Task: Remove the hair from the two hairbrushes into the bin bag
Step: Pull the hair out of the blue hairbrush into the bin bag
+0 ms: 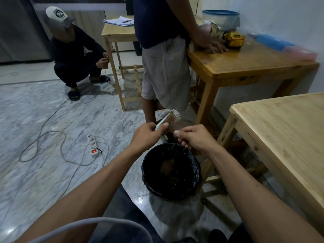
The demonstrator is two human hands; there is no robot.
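marble floor (52,120), bin bag (171,172) below. my left hand (147,137) has a clenched grip on the hairbrush (171,120); my right hand (192,137) pinches hair at its bristles. pulled strands could drift past the rim.

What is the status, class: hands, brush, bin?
Left hand grips the pale-handled bristle hairbrush. Right hand pinches brown hair at its bristles. Black bin bag sits open directly below, hair inside. Nothing in the way.
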